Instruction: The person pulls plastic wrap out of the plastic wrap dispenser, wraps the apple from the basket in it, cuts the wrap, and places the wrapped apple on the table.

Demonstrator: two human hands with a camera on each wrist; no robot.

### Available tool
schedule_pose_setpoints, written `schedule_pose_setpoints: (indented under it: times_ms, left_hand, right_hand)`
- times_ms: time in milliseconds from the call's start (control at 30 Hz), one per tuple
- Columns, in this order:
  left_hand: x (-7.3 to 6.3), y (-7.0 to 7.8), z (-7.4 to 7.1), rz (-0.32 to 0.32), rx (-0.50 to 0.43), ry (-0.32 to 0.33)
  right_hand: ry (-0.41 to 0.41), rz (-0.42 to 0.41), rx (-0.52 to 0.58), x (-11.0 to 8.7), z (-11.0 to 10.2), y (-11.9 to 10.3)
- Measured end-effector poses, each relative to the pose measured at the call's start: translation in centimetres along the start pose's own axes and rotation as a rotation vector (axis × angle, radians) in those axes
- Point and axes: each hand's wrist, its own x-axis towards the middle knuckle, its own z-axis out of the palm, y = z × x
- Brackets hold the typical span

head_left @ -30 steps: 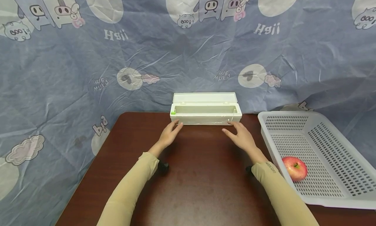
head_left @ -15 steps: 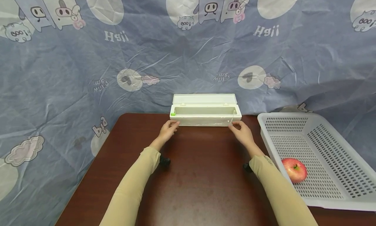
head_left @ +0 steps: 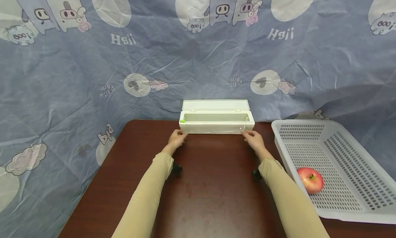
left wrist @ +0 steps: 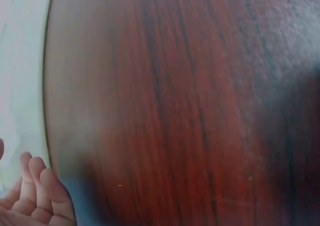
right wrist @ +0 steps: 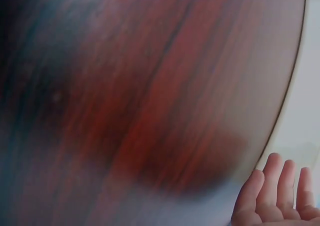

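At the back of the table stands a long white plastic wrap dispenser (head_left: 216,128), its lid (head_left: 216,105) raised and a small green piece at its left end. Clear plastic wrap (head_left: 215,131) hangs over its front face, showing as a glinting, wrinkled line. My left hand (head_left: 177,139) is at the dispenser's lower left front, fingertips drawn together on the wrap's left end. My right hand (head_left: 255,141) pinches the other end at lower right. Curled fingers (left wrist: 52,186) show beside the white front in the left wrist view, likewise fingers (right wrist: 272,186) in the right; the pinch points are out of sight there.
A light grey perforated basket (head_left: 355,215) stands at the right, with a red apple (head_left: 310,180) inside by its left wall. Dark brown tabletop (head_left: 213,190) lies between the arms. A patterned grey-blue cloth (head_left: 191,59) hangs close behind the dispenser.
Both hands went from spread fingers to fingertips drawn together at the dispenser's front ends, then came slightly lower and nearer to me. The dispenser, basket and apple stay in place.
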Motion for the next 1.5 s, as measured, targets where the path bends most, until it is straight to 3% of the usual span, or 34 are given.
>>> schedule_pose_setpoints:
  times_ms: [200,533,733,900,1100,1233,1500]
  left_hand:
    - [0.0,-0.2,0.4,-0.041,0.014,0.007]
    - [0.2,-0.4,0.9,-0.006,0.014,0.057]
    - [0.4,-0.5,1.1,0.018,0.02,0.089]
    - [0.5,-0.4,1.3,0.03,0.012,0.099]
    - [0.7,-0.5,1.4,0.037,-0.04,0.106]
    - [1.0,-0.4,1.2,0.045,-0.122,0.088]
    - [0.9,1.3,0.8,0.08,-0.242,0.077]
  right_hand:
    - [-0.029,0.031,0.023,0.1,0.2,0.1]
    - [-0.006,0.061,0.074,0.4,1.0,-0.3]
    - [0.078,-0.003,-0.018,0.6,1.5,-0.7]
    - [0.138,-0.021,-0.03,0.7,1.7,-0.9]
    - [0.156,-0.013,0.026,0.8,1.6,-0.9]
    - [0.139,-0.007,0.07,1.0,1.4,-1.0]
    - [0.116,-0.021,0.135,1.1,0.6,-2.0]
